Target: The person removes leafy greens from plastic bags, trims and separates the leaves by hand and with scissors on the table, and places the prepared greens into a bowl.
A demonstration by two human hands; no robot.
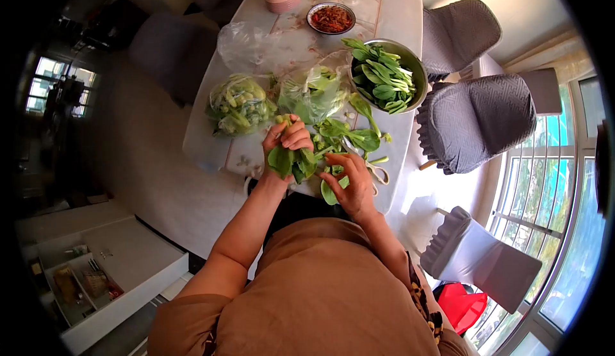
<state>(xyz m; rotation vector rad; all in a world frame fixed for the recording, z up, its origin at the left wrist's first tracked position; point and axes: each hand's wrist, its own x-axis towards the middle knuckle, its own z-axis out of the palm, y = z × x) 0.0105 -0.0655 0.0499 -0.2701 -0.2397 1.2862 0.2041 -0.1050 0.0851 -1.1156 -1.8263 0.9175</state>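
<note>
One bulging clear plastic bag of greens (238, 106) at left; here's the left hand (292, 138), wrapped round a broad-leaved green vegetable (291, 162) over the pale patterned table (208, 144); the right hand (354, 182) curls narrowly beside it, any pinch unclear.

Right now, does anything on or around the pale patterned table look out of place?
Mildly: the white divided drawer at lower left stands open, unattended. Loose green leafy stalks lie scattered, looking untidy, outside the round metal bowl.
</note>
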